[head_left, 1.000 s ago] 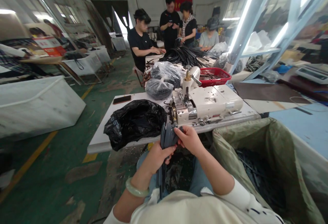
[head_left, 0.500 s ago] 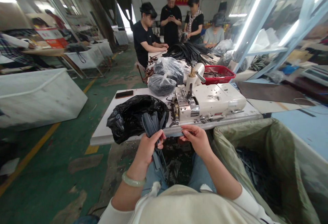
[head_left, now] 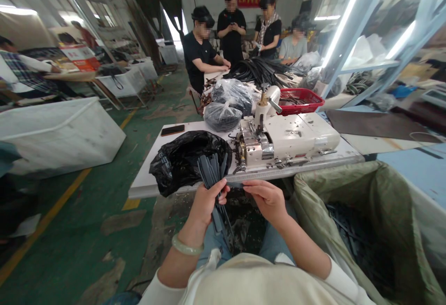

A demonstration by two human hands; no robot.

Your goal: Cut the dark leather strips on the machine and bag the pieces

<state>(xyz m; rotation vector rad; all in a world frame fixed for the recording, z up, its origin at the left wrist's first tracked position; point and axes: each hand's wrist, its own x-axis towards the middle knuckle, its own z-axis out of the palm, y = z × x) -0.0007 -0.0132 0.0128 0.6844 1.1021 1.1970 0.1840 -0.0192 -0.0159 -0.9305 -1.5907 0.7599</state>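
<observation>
Flat matte dark strips (head_left: 211, 172) fanned in the left hand (head_left: 209, 209)

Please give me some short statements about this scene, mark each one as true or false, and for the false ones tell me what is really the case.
1. The left hand grips a bundle of dark flat strips. True.
2. The pale green bangle is on the right wrist. False: it is on the left wrist.
3. The red basket stands behind the white machine. True.
4. The black plastic bag lies on the floor. False: it lies on the white table.
5. The green woven sack holds dark strips. True.
</observation>
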